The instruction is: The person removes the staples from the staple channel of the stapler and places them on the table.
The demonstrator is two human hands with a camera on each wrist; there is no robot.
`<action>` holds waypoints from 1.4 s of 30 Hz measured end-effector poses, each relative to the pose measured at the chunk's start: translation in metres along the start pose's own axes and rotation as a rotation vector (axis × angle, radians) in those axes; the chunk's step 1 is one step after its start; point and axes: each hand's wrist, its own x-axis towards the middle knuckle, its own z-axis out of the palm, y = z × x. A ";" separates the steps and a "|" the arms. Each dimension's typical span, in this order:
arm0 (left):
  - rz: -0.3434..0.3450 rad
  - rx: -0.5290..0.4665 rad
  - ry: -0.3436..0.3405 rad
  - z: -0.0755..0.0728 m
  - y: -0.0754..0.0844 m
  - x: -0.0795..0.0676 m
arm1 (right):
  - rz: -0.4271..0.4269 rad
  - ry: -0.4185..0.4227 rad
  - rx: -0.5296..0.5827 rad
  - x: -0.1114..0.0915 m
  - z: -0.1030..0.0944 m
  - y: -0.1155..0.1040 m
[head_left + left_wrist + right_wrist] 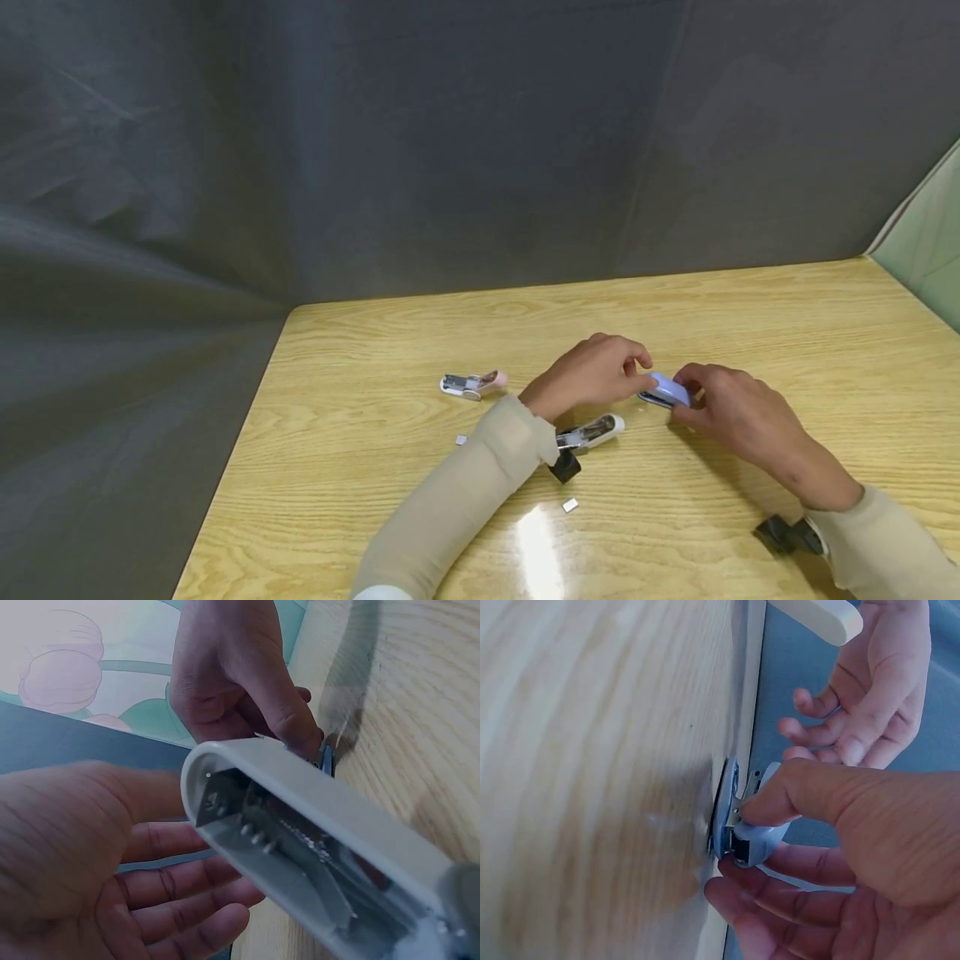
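Beige sleeve (457,496) half-hides a white stapler (602,427), left hand (588,371) relaxed, contact unclear, right hand (735,408) pinching blue stapler (667,390).

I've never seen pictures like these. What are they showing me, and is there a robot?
No robot here, just a person's two bare hands. The wide picture comes from a camera worn on the head; the two close ones come from cameras worn on each wrist. On the wood-grain table lie a pink-and-white stapler and a white stapler, both opened up, plus two small white pieces. The white stapler looks huge in the left wrist picture because it is near that camera. The right hand holds a blue stapler between thumb and fingers. The left hand is beside it, fingers loosely bent; I can't tell whether it touches.
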 end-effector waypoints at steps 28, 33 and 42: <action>-0.115 0.192 -0.015 0.027 0.018 0.019 | -0.121 0.010 0.031 0.007 -0.004 0.003; -0.117 0.210 -0.009 0.029 0.018 0.019 | -0.168 0.028 0.045 0.010 -0.001 0.002; -0.141 0.250 -0.001 0.029 0.020 0.020 | -0.172 0.012 -0.010 0.014 0.000 0.000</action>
